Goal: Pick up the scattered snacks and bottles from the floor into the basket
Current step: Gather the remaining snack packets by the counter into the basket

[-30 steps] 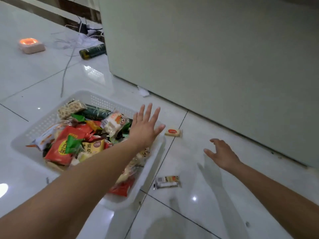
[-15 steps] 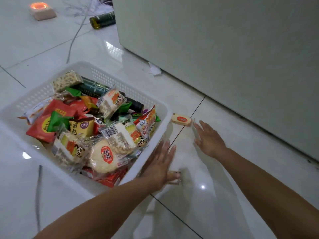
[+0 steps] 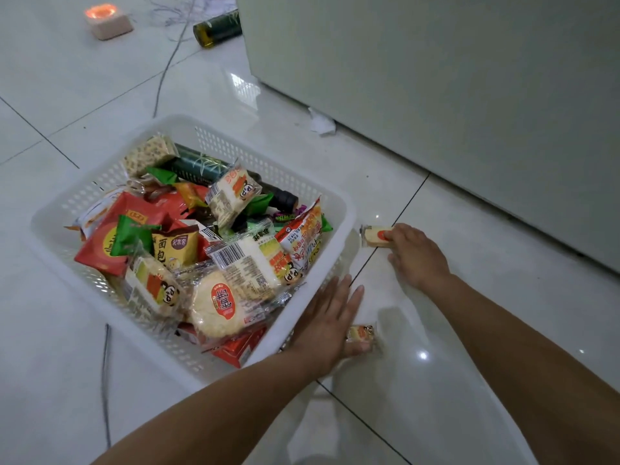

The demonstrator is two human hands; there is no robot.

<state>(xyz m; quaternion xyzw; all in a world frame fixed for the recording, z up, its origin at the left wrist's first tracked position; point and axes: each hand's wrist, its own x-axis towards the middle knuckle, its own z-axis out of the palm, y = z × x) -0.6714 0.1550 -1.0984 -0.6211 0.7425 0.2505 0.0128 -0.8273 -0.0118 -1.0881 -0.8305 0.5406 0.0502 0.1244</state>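
Note:
A white plastic basket [image 3: 339, 209] stands on the tiled floor, piled with several snack packets and a dark green bottle. My left hand [image 3: 327, 325] lies flat on the floor beside the basket's near right corner, covering most of a small snack packet [image 3: 362, 333] with the thumb under its end. My right hand [image 3: 416, 255] rests on the floor to the right of the basket, its fingers closed on a small yellow packet with a red oval [image 3: 374, 235]. A second green bottle [image 3: 218, 28] lies on the floor far back.
A large pale cabinet [image 3: 453, 95] fills the upper right. A scrap of white paper [image 3: 322, 124] lies at its base. A small pink box with an orange light [image 3: 107, 20] sits at the far left. Thin cables [image 3: 164, 72] run across the floor.
My right hand has slid forward and closed its fingers on the yellow packet. My left hand came down from over the basket onto the small packet and stays there.

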